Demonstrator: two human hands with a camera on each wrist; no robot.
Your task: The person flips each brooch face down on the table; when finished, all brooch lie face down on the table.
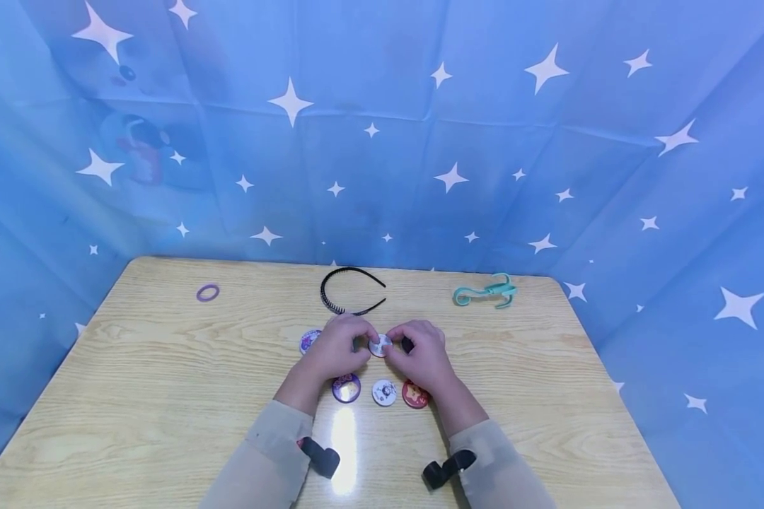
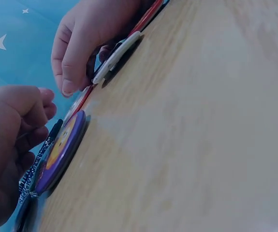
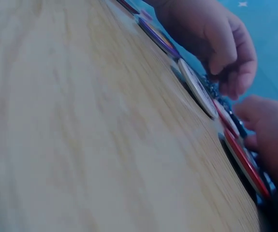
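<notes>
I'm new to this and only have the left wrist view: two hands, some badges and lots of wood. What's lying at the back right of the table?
Observer: A teal hooked thing lies there, near the back edge of the table.
Visitor: And at the back left?
Observer: A purple ring lies flat.
Visitor: Are both hands busy with the same thing? I can't tell from here.
Observer: It looks so: in the head view, the left hand and right hand both have fingertips at one round silvery badge.
</notes>
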